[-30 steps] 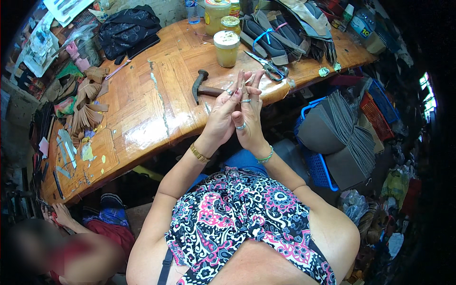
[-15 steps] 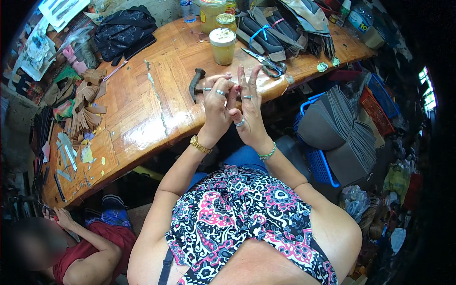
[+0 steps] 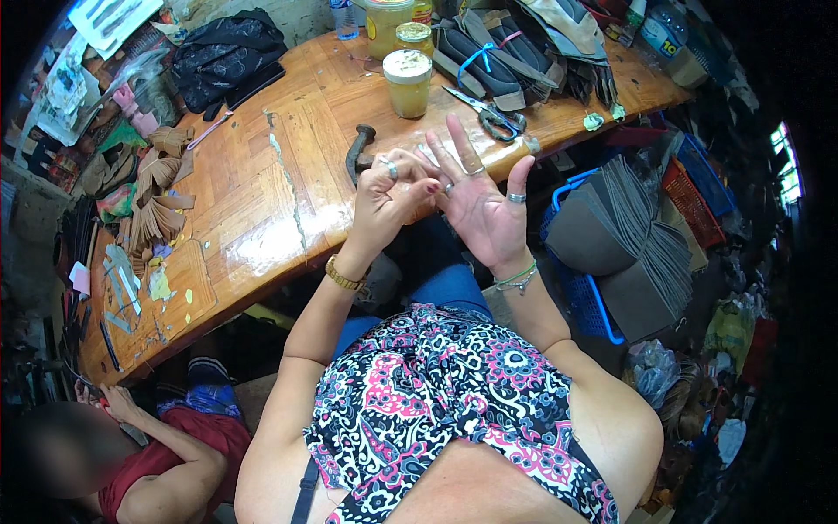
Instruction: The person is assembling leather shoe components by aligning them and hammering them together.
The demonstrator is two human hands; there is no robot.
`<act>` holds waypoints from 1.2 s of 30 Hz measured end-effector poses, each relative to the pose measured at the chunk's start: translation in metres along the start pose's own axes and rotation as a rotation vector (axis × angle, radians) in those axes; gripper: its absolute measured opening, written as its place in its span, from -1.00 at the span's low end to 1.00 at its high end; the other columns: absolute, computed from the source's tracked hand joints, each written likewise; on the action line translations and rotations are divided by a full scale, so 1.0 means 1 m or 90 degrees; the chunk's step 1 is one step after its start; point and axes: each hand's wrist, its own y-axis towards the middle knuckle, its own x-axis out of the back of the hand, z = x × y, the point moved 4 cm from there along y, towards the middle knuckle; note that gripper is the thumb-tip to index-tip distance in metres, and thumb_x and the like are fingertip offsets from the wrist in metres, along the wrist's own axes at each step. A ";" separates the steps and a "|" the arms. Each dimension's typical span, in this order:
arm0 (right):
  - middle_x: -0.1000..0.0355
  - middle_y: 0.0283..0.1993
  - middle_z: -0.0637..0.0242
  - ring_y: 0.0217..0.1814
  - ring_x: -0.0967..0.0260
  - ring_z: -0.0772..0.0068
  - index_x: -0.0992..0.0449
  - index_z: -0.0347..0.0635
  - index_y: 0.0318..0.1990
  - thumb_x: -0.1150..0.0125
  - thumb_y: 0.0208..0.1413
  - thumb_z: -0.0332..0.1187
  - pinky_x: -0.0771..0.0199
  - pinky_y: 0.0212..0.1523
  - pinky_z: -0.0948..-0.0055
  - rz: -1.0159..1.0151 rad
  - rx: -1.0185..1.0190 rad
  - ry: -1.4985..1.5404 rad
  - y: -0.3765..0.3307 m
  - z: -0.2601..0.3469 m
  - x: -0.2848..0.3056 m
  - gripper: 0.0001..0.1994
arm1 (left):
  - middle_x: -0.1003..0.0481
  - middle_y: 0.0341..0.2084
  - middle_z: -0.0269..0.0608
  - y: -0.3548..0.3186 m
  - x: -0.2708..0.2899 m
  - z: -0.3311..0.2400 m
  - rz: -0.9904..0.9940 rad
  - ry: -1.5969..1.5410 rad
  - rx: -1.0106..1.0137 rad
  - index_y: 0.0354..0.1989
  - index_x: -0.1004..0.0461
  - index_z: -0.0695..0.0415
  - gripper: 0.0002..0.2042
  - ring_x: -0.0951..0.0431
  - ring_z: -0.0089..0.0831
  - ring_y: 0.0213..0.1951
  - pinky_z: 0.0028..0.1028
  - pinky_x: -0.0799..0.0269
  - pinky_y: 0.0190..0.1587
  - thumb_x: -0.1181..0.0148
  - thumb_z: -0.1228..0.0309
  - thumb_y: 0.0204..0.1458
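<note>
Both my hands are raised over the table's near edge. My right hand (image 3: pixel 484 205) is turned palm up, thumb and fingers spread, with rings on it and nothing lying in the palm. My left hand (image 3: pixel 388 196), its nails painted red, is closed at the little-finger side of the right hand and seems to pinch a finger there. Whether anything small sits between those fingertips is hidden. Just beyond the left hand, a dark metal hammer (image 3: pixel 358 153) lies on the wooden table (image 3: pixel 253 201). Scissors with dark handles (image 3: pixel 497 125) rest beyond the right hand.
A white-lidded jar (image 3: pixel 408 87) stands near the scissors, with tied bundles of dark pieces (image 3: pixel 493 65) behind. Brown strips (image 3: pixel 157 201) lie at left. A blue basket (image 3: pixel 594 301) holds stacked grey sheets (image 3: pixel 624 236) at right. A co-worker (image 3: pixel 175 454) sits lower left.
My right hand has moved right and turned its palm up, thumb swinging outward and fingers spreading. My left hand has shifted slightly left and down, still touching the right hand's fingers.
</note>
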 end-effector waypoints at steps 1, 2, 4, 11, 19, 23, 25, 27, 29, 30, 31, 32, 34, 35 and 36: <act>0.29 0.67 0.11 0.67 0.21 0.16 0.24 0.09 0.61 0.60 0.07 0.66 0.25 0.58 0.22 -0.011 -0.001 -0.018 0.000 -0.002 -0.001 0.10 | -0.50 -0.45 -0.27 -0.001 0.000 0.006 -0.030 0.063 -0.001 -0.33 -0.56 0.28 -0.86 -0.54 -0.49 -0.23 -0.51 -0.43 -0.11 -0.35 0.45 0.15; 0.29 0.67 0.11 0.67 0.21 0.16 0.24 0.09 0.61 0.60 0.07 0.66 0.25 0.58 0.22 -0.012 0.000 -0.017 0.000 -0.003 -0.002 0.10 | -0.50 -0.45 -0.27 0.004 -0.008 -0.004 -0.029 0.062 -0.001 -0.33 -0.56 0.28 -0.86 -0.54 -0.49 -0.23 -0.51 -0.43 -0.11 -0.35 0.45 0.15; 0.12 0.62 0.20 0.63 0.12 0.24 0.22 0.11 0.61 0.60 0.06 0.67 0.28 0.58 0.30 0.041 0.003 0.010 0.001 -0.006 -0.009 0.10 | -0.50 -0.41 -0.25 0.008 -0.018 -0.014 -0.137 0.093 0.157 -0.33 -0.56 0.27 -0.86 -0.51 -0.43 -0.22 -0.49 -0.41 -0.16 -0.42 0.48 0.07; 0.13 0.61 0.28 0.64 0.16 0.31 0.28 0.16 0.61 0.56 0.04 0.68 0.32 0.60 0.30 0.009 -0.001 -0.023 -0.004 -0.009 -0.026 0.11 | -0.47 -0.39 -0.18 0.010 -0.024 -0.028 -0.133 0.339 -0.062 -0.35 -0.51 0.12 -0.90 -0.43 -0.20 -0.19 -0.29 -0.17 -0.11 -0.27 0.39 0.15; 0.45 0.69 0.31 0.70 0.43 0.26 0.40 0.31 0.60 0.50 0.01 0.69 0.47 0.61 0.24 0.019 -0.025 0.000 -0.006 -0.021 -0.017 0.09 | -0.39 -0.43 -0.04 0.006 -0.026 -0.017 -0.132 0.404 -0.118 -0.34 -0.40 0.22 -0.88 -0.35 -0.05 -0.29 -0.22 -0.23 -0.15 -0.09 0.50 0.28; 0.46 0.69 0.29 0.70 0.40 0.24 0.41 0.38 0.60 0.49 0.01 0.70 0.39 0.60 0.21 0.029 -0.024 0.077 -0.001 -0.016 -0.011 0.07 | -0.40 -0.43 -0.09 0.007 -0.021 -0.017 -0.138 0.274 -0.023 -0.34 -0.40 0.22 -0.86 -0.38 -0.14 -0.24 -0.20 -0.23 -0.10 -0.04 0.48 0.30; 0.47 0.69 0.28 0.70 0.39 0.22 0.40 0.40 0.60 0.49 0.01 0.70 0.36 0.60 0.21 0.032 -0.012 0.110 0.000 -0.011 -0.008 0.07 | -0.46 -0.43 -0.20 0.001 -0.022 -0.005 -0.144 -0.047 0.196 -0.34 -0.44 0.21 -0.87 -0.42 -0.27 -0.08 -0.21 -0.26 0.04 -0.12 0.45 0.25; 0.49 0.70 0.25 0.70 0.41 0.18 0.38 0.40 0.60 0.44 0.02 0.68 0.31 0.60 0.14 0.002 0.000 0.099 0.001 -0.005 -0.005 0.06 | -0.49 -0.40 -0.23 0.003 -0.016 -0.010 -0.066 0.004 0.113 -0.36 -0.47 0.20 -0.87 -0.43 -0.28 -0.01 -0.23 -0.25 0.10 -0.14 0.45 0.24; 0.50 0.69 0.23 0.71 0.44 0.15 0.36 0.40 0.60 0.42 0.03 0.68 0.31 0.60 0.09 -0.010 0.022 0.121 0.001 0.000 0.002 0.05 | -0.57 -0.31 -0.31 0.003 -0.012 -0.022 0.058 0.055 0.017 -0.39 -0.55 0.17 -0.91 -0.43 -0.29 0.14 -0.25 -0.19 0.24 -0.27 0.46 0.15; 0.51 0.69 0.22 0.71 0.47 0.12 0.34 0.40 0.60 0.39 0.04 0.67 0.31 0.60 0.04 -0.019 0.042 0.144 0.001 0.002 0.005 0.04 | -0.57 -0.31 -0.31 0.002 -0.009 -0.026 0.061 0.053 0.018 -0.39 -0.55 0.17 -0.91 -0.43 -0.29 0.14 -0.25 -0.19 0.24 -0.27 0.46 0.15; 0.51 0.69 0.22 0.71 0.47 0.12 0.34 0.40 0.60 0.39 0.04 0.67 0.31 0.60 0.04 -0.019 0.041 0.144 0.002 0.002 0.005 0.04 | -0.58 -0.30 -0.31 0.001 -0.010 -0.033 0.124 0.011 0.007 -0.36 -0.57 0.16 -0.91 -0.44 -0.29 0.13 -0.25 -0.20 0.24 -0.35 0.45 0.08; 0.51 0.69 0.22 0.71 0.49 0.11 0.32 0.40 0.60 0.39 0.03 0.67 0.32 0.60 0.01 -0.015 0.046 0.137 0.002 0.003 0.005 0.04 | -0.59 -0.29 -0.31 -0.001 -0.013 -0.039 0.188 -0.031 -0.004 -0.34 -0.59 0.16 -0.88 -0.45 -0.28 0.12 -0.24 -0.20 0.24 -0.43 0.45 0.02; 0.52 0.69 0.21 0.72 0.53 0.09 0.30 0.40 0.60 0.39 0.03 0.67 0.35 0.61 -0.05 -0.006 0.057 0.123 0.002 0.004 0.002 0.04 | -0.61 -0.29 -0.31 -0.003 -0.018 -0.039 0.098 -0.022 0.046 -0.31 -0.63 0.14 -0.77 -0.48 -0.30 0.07 -0.27 -0.20 0.24 -0.56 0.41 -0.12; 0.44 0.69 0.16 0.70 0.37 0.05 0.29 0.38 0.60 0.37 -0.02 0.70 0.23 0.60 -0.02 -0.036 0.056 0.034 0.002 0.004 -0.002 0.09 | -0.61 -0.31 -0.31 0.000 -0.015 -0.037 0.021 -0.013 0.063 -0.33 -0.63 0.13 -0.75 -0.50 -0.32 0.04 -0.27 -0.21 0.25 -0.58 0.40 -0.15; 0.44 0.69 0.16 0.70 0.37 0.05 0.29 0.38 0.60 0.37 -0.02 0.70 0.23 0.60 -0.02 -0.035 0.055 0.035 0.001 0.001 -0.004 0.09 | -0.61 -0.34 -0.31 0.002 -0.013 -0.036 -0.056 -0.005 0.081 -0.34 -0.63 0.13 -0.74 -0.51 -0.33 0.01 -0.28 -0.21 0.25 -0.60 0.40 -0.18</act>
